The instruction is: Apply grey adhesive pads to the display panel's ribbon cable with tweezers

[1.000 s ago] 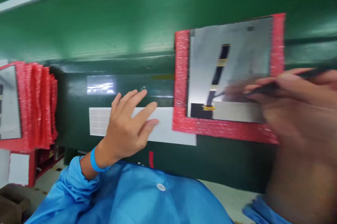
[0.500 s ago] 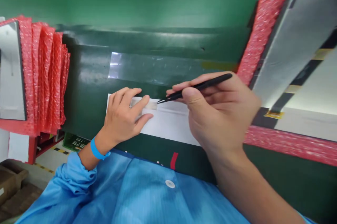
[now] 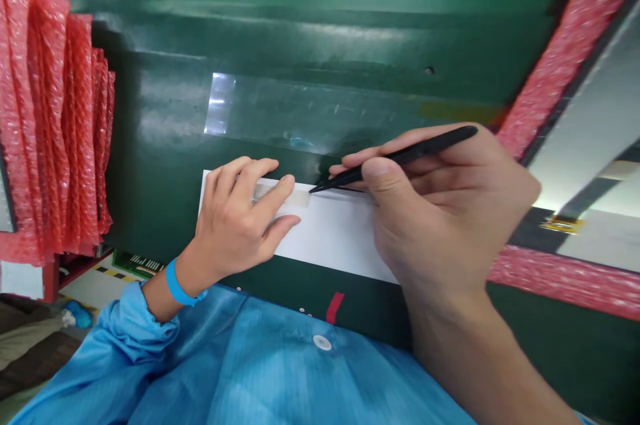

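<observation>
Both hands have settled lower and closer on the white strip since a moment ago.
From the head view, the left hand [image 3: 240, 218] presses its fingers flat on the white strip [image 3: 330, 232] lying on the green desk [image 3: 310, 32]; the right hand [image 3: 440, 212] pinches black tweezers [image 3: 395, 157], tip at a translucent sticker [image 3: 293, 197].

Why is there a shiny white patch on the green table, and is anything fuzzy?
Head view: the clear film strip mirrors overhead light, glaring white at its left end; the left hand, right hand and black tweezers look sharp; the red bubble-wrap at the edge is stretched and slightly soft.
</observation>
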Demonstrator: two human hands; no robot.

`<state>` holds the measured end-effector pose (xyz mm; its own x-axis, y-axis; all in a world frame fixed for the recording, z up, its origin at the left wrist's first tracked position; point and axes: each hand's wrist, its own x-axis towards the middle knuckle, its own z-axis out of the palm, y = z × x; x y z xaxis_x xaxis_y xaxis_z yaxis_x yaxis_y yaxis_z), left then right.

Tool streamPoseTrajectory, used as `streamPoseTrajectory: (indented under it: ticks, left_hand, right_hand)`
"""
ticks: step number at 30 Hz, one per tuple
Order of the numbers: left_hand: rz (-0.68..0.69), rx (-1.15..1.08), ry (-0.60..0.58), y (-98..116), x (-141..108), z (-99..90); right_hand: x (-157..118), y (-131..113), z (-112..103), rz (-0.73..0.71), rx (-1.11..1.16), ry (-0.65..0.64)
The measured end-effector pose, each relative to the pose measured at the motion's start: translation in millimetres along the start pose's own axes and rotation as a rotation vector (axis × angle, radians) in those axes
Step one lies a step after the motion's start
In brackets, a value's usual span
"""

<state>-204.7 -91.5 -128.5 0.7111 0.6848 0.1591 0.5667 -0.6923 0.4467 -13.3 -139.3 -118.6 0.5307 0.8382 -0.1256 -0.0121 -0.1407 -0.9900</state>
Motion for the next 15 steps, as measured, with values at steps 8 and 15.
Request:
streamPoseTrajectory:
  ticks: [8,15]
  left_hand:
    - [-0.009,-0.008,-0.012,1.9,0.2,-1.7]
    - [-0.028,-0.004,-0.013,0.8,-2.4,0.7]
  right_hand:
    - [0.9,-2.7,-0.4,0.055,-0.035,-0.012]
    - [1.6,-1.1,4.1,0.071,-0.066,-0.011]
